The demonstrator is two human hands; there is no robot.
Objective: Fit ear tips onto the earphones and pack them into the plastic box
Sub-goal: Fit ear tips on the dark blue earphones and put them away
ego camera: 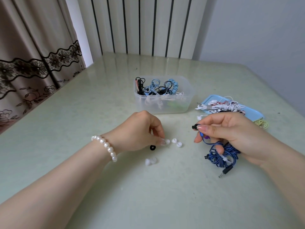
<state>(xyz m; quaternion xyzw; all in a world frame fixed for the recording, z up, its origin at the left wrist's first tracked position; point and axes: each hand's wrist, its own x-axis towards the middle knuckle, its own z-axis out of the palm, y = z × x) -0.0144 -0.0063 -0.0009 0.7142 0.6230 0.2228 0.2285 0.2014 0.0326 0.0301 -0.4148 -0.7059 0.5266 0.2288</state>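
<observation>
My right hand (231, 134) grips a coiled blue earphone set (222, 157); one earbud with a black tip (195, 126) pokes out between thumb and forefinger, and the jack plug (225, 172) hangs near the table. My left hand (140, 131) reaches down with fingertips touching a white ear tip (167, 141) on the table. Two more white tips (177, 142) lie just right of it, a black tip (152, 147) sits under the hand, and another white tip (150, 161) lies nearer me. The clear plastic box (189, 90) stands behind, holding coiled earphones.
A light blue tray (257, 113) at the right carries white and red earphone bundles (221, 105). A yellow coiled cable (263, 123) lies beside it. The pale green table (82, 113) meets a curtain on the left and a striped wall behind.
</observation>
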